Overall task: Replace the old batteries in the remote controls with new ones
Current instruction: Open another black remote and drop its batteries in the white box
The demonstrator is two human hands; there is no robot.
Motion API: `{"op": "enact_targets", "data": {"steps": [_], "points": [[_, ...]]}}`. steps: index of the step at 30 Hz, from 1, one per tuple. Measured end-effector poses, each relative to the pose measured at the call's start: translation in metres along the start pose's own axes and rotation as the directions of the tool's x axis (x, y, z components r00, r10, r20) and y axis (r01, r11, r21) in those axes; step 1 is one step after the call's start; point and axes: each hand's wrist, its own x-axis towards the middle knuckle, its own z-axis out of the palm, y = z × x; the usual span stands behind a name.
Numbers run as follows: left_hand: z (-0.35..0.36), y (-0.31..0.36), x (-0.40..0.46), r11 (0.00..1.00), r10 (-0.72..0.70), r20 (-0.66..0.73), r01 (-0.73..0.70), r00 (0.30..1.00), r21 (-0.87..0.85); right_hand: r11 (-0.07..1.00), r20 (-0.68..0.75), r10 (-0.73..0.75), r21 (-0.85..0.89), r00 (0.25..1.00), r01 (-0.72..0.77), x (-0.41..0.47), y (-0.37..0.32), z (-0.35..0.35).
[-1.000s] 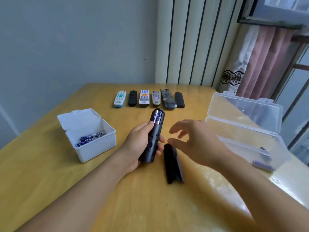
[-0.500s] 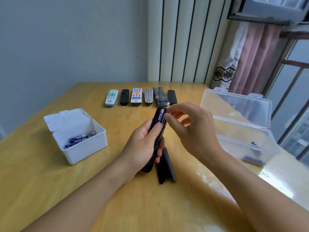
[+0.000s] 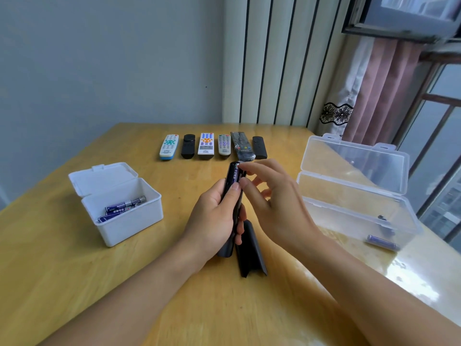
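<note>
R grip (image 3: 269, 196) now pinching battery (image 3: 237, 176) in L-held remote (image 3: 232, 208); cover (image 3: 250, 253) beside.

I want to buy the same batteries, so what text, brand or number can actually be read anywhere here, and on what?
Battery in the held remote: white lettering, too blurred to read.
Batteries in the white box: white print, unreadable.
Battery in the clear box: no legible text.
Row of remotes: button and brand marks too small.

Black remote (image 3: 233, 196) mostly hidden by left hand (image 3: 212, 218); battery (image 3: 238, 174) label unreadable.
</note>
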Motion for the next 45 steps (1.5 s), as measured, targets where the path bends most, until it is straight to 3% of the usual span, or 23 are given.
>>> {"op": "enact_targets", "data": {"steps": [6, 14, 23, 36, 41, 45], "points": [[-0.008, -0.005, 0.008, 0.972, 0.050, -0.025, -0.043, 0.998, 0.230, 0.999, 0.006, 0.021, -0.032, 1.000, -0.021, 0.004, 0.002, 0.004], [-0.008, -0.009, 0.010, 0.934, 0.098, -0.048, -0.075, 0.994, 0.350, 0.995, -0.023, 0.025, -0.094, 0.999, -0.027, 0.009, 0.007, 0.004], [-0.010, -0.008, 0.011, 0.915, 0.104, -0.029, -0.085, 0.994, 0.396, 0.989, -0.065, 0.112, 0.103, 0.992, -0.105, 0.015, 0.014, 0.005], [-0.015, -0.005, 0.011, 0.918, 0.066, 0.013, -0.066, 0.998, 0.390, 0.965, -0.023, 0.126, 0.233, 0.992, -0.118, 0.015, 0.014, 0.001], [-0.014, -0.003, 0.011, 0.905, 0.077, 0.012, -0.075, 0.997, 0.420, 0.926, -0.043, 0.197, 0.337, 0.979, -0.171, 0.015, 0.015, 0.003], [-0.015, -0.003, 0.012, 0.919, 0.050, 0.002, -0.047, 0.999, 0.390, 0.943, -0.089, 0.185, 0.297, 0.979, -0.151, 0.011, 0.012, 0.007]]}}
